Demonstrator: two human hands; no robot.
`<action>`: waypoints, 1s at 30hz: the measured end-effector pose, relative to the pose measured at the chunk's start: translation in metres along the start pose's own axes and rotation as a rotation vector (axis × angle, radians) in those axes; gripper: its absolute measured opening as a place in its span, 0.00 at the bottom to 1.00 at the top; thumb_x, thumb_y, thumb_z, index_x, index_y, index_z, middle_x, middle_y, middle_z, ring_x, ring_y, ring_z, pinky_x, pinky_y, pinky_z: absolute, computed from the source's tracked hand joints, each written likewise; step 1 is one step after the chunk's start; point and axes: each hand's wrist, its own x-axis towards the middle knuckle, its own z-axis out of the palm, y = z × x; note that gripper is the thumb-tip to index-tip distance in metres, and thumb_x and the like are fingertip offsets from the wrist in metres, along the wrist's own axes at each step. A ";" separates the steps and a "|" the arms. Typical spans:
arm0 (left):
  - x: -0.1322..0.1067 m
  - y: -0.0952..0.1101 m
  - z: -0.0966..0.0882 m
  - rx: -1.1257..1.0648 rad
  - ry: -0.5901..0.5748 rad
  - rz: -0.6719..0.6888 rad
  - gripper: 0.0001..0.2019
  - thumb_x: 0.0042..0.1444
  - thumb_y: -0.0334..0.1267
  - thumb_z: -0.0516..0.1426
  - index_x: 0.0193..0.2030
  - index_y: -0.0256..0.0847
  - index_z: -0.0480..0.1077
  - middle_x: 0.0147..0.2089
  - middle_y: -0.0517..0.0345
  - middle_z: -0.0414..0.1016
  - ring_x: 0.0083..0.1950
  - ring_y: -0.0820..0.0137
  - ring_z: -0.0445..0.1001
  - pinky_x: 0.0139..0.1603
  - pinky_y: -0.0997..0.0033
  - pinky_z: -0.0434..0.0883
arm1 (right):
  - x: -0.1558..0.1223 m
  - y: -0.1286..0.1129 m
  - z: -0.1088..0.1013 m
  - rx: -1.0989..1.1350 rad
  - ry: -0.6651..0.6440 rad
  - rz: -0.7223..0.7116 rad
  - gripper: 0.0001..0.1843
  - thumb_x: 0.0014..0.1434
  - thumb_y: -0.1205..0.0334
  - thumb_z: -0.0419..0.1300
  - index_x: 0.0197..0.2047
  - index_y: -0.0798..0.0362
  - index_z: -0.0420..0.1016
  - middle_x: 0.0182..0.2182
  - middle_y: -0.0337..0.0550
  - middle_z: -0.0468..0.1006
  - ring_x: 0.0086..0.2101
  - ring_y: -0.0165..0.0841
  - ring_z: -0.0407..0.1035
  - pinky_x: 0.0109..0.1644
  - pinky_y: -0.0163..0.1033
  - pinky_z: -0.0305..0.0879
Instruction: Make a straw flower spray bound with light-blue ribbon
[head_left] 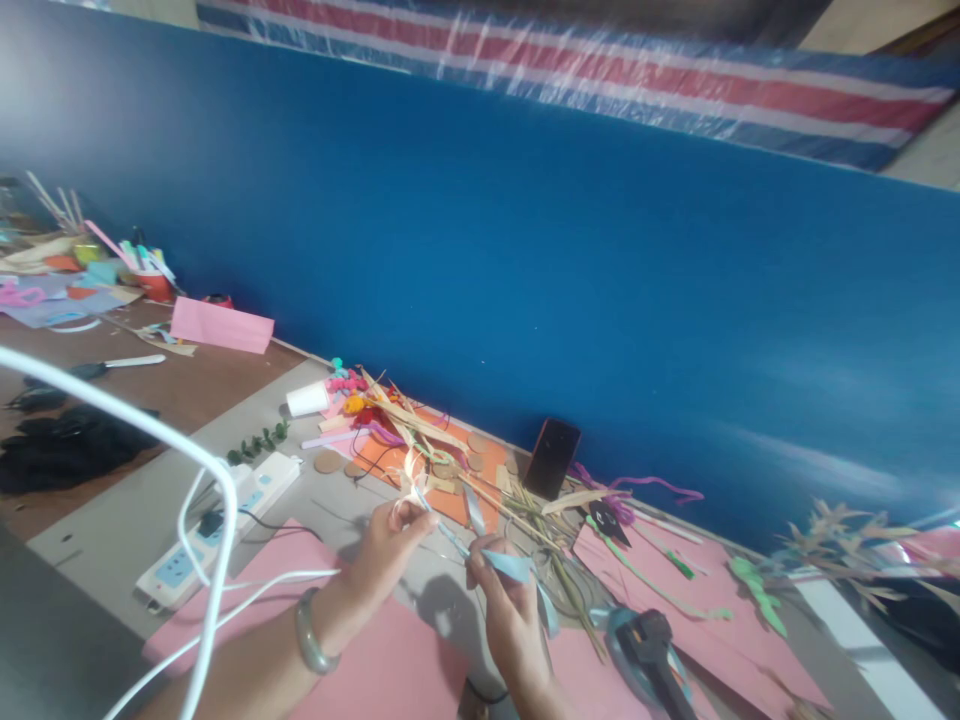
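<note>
With its fingertips pinched together, my left hand (382, 555) holds the stem of a pale, dried-looking flower (411, 482). A bracelet (309, 630) is on that wrist. Light blue ribbon (506, 565) runs from the stem across to my right hand (508, 610), which grips it between thumb and fingers. Its loose end curls past that hand. Both hands are above pink paper (382, 670) on the grey table. Behind them lie dried straw-like strips (420, 425) on orange paper (487, 470).
A white cable (230, 520) arcs up across the left foreground near a power strip (225, 530). A phone (553, 455) leans against the blue partition (480, 240). A white cup (307, 400) lies on its side. At right is a black object (652, 645) on a bluish roll.
</note>
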 end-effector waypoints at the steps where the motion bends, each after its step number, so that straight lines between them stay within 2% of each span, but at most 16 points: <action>1: -0.001 0.002 0.000 -0.007 0.002 -0.010 0.11 0.48 0.43 0.61 0.24 0.38 0.70 0.23 0.61 0.70 0.30 0.68 0.68 0.36 0.70 0.64 | 0.000 0.000 0.000 -0.002 -0.002 -0.014 0.18 0.62 0.55 0.57 0.22 0.50 0.64 0.25 0.38 0.67 0.28 0.33 0.62 0.35 0.37 0.61; 6: -0.001 0.010 0.001 -0.089 -0.012 -0.042 0.12 0.46 0.45 0.62 0.23 0.39 0.69 0.22 0.62 0.70 0.29 0.69 0.68 0.35 0.70 0.65 | 0.000 0.001 0.000 -0.010 -0.028 -0.023 0.18 0.63 0.55 0.57 0.23 0.50 0.64 0.24 0.38 0.67 0.27 0.33 0.62 0.32 0.37 0.62; 12: 0.001 0.007 0.002 -0.091 -0.031 -0.052 0.13 0.47 0.45 0.63 0.24 0.38 0.72 0.24 0.59 0.73 0.32 0.68 0.71 0.38 0.70 0.67 | -0.001 -0.001 -0.001 -0.074 -0.019 -0.072 0.15 0.61 0.57 0.59 0.25 0.51 0.63 0.25 0.38 0.68 0.27 0.32 0.63 0.33 0.36 0.63; 18: 0.003 0.002 0.002 -0.045 -0.025 -0.020 0.13 0.49 0.45 0.62 0.23 0.38 0.72 0.24 0.58 0.74 0.32 0.66 0.72 0.37 0.69 0.68 | -0.001 0.001 -0.002 -0.181 -0.021 -0.304 0.07 0.60 0.67 0.58 0.30 0.50 0.67 0.30 0.40 0.70 0.32 0.34 0.68 0.37 0.40 0.65; 21: 0.006 -0.001 0.001 -0.030 -0.007 -0.013 0.14 0.48 0.46 0.62 0.22 0.38 0.72 0.23 0.58 0.73 0.30 0.66 0.71 0.36 0.70 0.67 | -0.003 0.009 -0.003 -0.218 -0.019 -0.373 0.06 0.60 0.70 0.55 0.36 0.50 0.70 0.34 0.44 0.72 0.37 0.37 0.69 0.41 0.43 0.67; 23: 0.009 -0.005 0.001 -0.022 0.008 0.007 0.15 0.48 0.47 0.63 0.22 0.38 0.72 0.22 0.58 0.73 0.30 0.67 0.71 0.35 0.70 0.67 | -0.003 0.017 -0.005 -0.216 0.061 -0.343 0.09 0.61 0.70 0.52 0.42 0.50 0.71 0.35 0.44 0.73 0.38 0.38 0.69 0.44 0.45 0.67; 26: 0.010 -0.009 0.000 -0.009 0.005 0.039 0.15 0.49 0.48 0.63 0.22 0.39 0.72 0.23 0.59 0.73 0.30 0.67 0.70 0.35 0.70 0.66 | -0.001 0.028 -0.007 -0.167 0.220 -0.211 0.09 0.64 0.65 0.52 0.45 0.51 0.70 0.35 0.43 0.73 0.36 0.36 0.69 0.44 0.43 0.66; 28: 0.008 -0.009 0.002 -0.007 -0.023 0.048 0.15 0.49 0.48 0.63 0.23 0.39 0.72 0.23 0.59 0.73 0.30 0.67 0.70 0.36 0.70 0.66 | 0.002 0.029 -0.008 -0.135 0.235 -0.124 0.07 0.65 0.60 0.53 0.42 0.52 0.71 0.33 0.42 0.74 0.35 0.35 0.69 0.42 0.41 0.66; 30: 0.004 -0.008 0.004 -0.002 -0.054 0.054 0.15 0.50 0.48 0.62 0.24 0.38 0.72 0.24 0.59 0.73 0.31 0.67 0.70 0.36 0.70 0.65 | 0.005 0.027 -0.008 -0.144 0.168 -0.077 0.08 0.64 0.57 0.56 0.37 0.52 0.71 0.30 0.40 0.74 0.33 0.35 0.69 0.40 0.39 0.65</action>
